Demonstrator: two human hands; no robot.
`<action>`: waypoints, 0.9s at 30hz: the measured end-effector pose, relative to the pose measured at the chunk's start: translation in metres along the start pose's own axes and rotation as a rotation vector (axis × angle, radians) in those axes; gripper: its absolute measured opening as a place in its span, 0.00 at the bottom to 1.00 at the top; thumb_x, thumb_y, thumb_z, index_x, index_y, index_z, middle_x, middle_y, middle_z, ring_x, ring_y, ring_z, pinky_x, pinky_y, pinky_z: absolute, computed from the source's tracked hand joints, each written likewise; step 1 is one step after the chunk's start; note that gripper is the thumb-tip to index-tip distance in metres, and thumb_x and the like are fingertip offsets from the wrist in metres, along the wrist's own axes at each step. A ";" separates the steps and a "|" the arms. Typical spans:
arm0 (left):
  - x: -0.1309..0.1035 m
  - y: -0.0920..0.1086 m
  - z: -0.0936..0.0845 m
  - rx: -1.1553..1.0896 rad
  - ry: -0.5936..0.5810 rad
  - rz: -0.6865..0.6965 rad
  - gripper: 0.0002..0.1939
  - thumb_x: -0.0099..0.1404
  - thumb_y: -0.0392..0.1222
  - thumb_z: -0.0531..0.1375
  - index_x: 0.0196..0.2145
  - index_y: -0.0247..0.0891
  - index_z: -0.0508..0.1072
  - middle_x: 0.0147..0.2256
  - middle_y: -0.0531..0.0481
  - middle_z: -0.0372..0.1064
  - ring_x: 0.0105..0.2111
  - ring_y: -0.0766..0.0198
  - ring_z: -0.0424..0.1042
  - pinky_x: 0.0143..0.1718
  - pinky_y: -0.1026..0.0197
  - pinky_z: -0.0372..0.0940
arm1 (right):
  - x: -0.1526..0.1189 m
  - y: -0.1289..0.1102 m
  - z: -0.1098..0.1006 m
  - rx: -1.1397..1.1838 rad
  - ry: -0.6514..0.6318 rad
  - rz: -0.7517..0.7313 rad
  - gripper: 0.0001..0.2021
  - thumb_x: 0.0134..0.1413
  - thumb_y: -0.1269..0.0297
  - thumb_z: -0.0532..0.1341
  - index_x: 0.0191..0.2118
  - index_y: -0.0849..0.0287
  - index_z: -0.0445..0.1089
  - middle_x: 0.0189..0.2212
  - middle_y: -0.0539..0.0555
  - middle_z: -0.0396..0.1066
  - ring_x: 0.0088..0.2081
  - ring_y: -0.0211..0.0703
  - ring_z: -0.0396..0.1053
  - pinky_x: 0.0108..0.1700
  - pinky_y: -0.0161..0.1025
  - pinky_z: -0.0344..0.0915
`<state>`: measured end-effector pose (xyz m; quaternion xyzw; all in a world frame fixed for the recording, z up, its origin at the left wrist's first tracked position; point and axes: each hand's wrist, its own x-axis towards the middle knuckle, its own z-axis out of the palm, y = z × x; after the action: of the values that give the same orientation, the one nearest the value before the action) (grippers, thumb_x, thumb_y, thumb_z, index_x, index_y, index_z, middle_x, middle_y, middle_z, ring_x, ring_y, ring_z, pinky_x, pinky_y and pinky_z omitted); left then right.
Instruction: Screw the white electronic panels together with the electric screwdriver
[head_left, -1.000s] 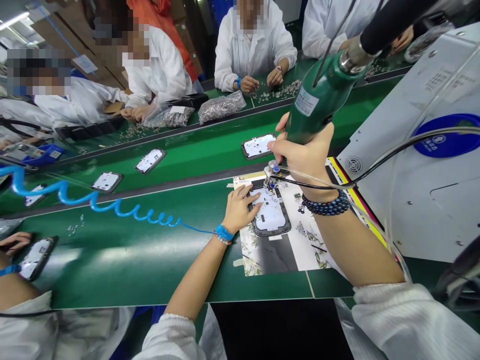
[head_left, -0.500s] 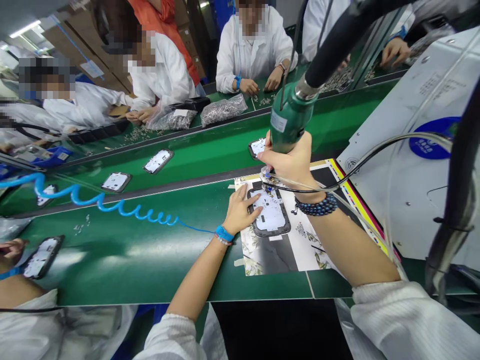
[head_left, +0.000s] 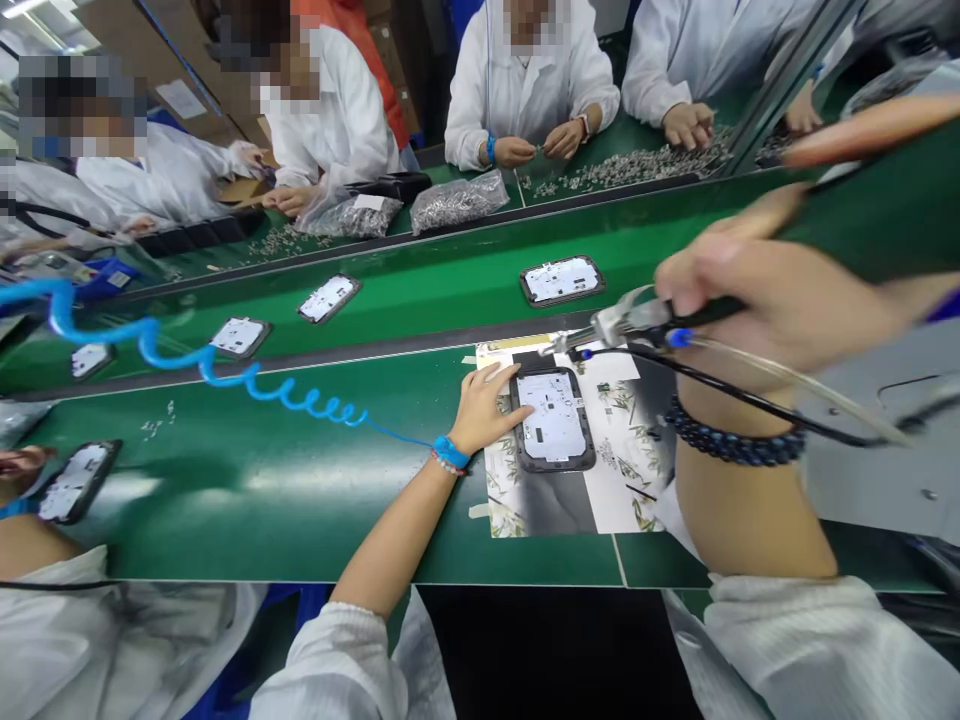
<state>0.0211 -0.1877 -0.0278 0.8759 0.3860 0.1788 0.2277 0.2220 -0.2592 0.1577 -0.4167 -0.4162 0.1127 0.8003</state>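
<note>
My left hand rests with spread fingers on the left edge of a dark-framed phone housing with a white board. The housing lies on a printed sheet taped to the green bench. My right hand, blurred by motion, is wrapped round the green electric screwdriver, which is tilted far over to the right. Its metal tip points left, above the sheet's upper part and apart from the housing. Tubes run from the tip past my right wrist.
Several similar housings lie on the green belt behind, one near the sheet. A coiled blue cord crosses the left side. White machine stands at right. People in white coats sit opposite; bags of small parts lie before them.
My right hand has swung the screwdriver right and tilted it from upright, away from the housing. My left hand stays on the housing's edge. The view has shifted slightly.
</note>
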 end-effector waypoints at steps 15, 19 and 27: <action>0.000 -0.003 0.005 0.104 0.031 0.085 0.29 0.63 0.58 0.65 0.57 0.42 0.73 0.52 0.42 0.73 0.60 0.46 0.63 0.62 0.44 0.53 | -0.026 0.054 0.052 0.268 -0.296 0.201 0.11 0.39 0.77 0.63 0.31 0.56 0.69 0.14 0.41 0.62 0.14 0.31 0.54 0.22 0.36 0.54; 0.000 -0.003 0.005 0.095 0.031 0.087 0.28 0.63 0.58 0.66 0.56 0.41 0.74 0.51 0.43 0.75 0.60 0.46 0.63 0.62 0.44 0.53 | -0.027 0.058 0.053 0.261 -0.281 0.205 0.11 0.38 0.78 0.63 0.31 0.57 0.68 0.14 0.40 0.61 0.14 0.30 0.54 0.21 0.35 0.54; 0.006 -0.008 0.005 -0.068 0.142 0.126 0.07 0.68 0.40 0.61 0.39 0.41 0.80 0.42 0.47 0.79 0.51 0.55 0.70 0.56 0.50 0.62 | -0.027 0.032 0.050 0.382 -0.284 0.181 0.12 0.39 0.80 0.63 0.31 0.58 0.68 0.15 0.42 0.61 0.13 0.32 0.56 0.17 0.35 0.50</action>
<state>0.0220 -0.1797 -0.0353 0.8755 0.3389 0.2672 0.2175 0.1723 -0.2252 0.1329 -0.2734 -0.4567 0.3177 0.7847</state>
